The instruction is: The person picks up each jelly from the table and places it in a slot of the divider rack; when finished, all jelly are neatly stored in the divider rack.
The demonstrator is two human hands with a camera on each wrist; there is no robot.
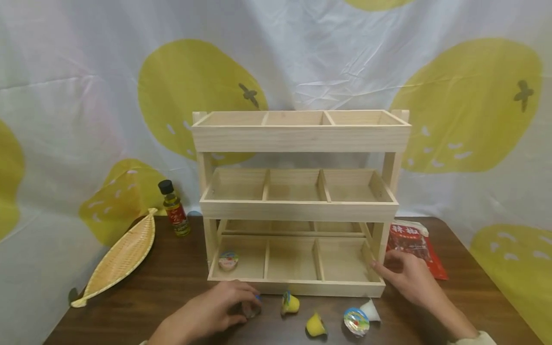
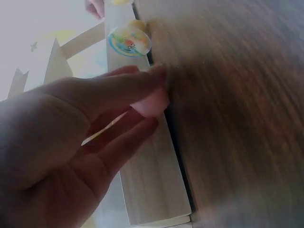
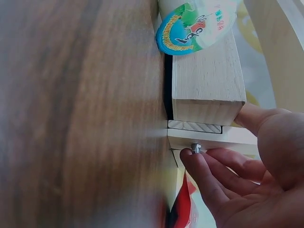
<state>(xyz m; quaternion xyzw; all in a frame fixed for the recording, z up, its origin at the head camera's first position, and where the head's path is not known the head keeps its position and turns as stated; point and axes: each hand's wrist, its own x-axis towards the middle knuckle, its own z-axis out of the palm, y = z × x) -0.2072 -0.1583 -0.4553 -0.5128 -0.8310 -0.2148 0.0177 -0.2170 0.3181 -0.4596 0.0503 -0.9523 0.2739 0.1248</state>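
Note:
In the head view the left hand [image 1: 216, 306] pinches a pinkish jelly cup [image 1: 252, 306] in front of the wooden rack's lower left; the left wrist view shows that cup [image 2: 152, 103] between thumb and fingers. The right hand [image 1: 411, 280] touches the lower right end of the three-tier rack [image 1: 297, 211]. In the right wrist view, fingertips [image 3: 195, 159] rest by a metal bolt [image 3: 196, 147] on its side. One jelly cup [image 1: 228, 261] lies in the bottom tier's left compartment. Two yellow cups [image 1: 291, 303] [image 1: 316, 326], a blue-rimmed cup [image 1: 356, 321] and a white cup [image 1: 370, 310] lie before the rack.
A woven boat-shaped basket [image 1: 122, 256] and a dark-capped bottle [image 1: 174, 209] stand left of the rack on the brown table [image 1: 172, 268]. A red packet [image 1: 414, 244] lies to its right, behind the right hand. A patterned curtain [image 1: 319, 57] hangs behind.

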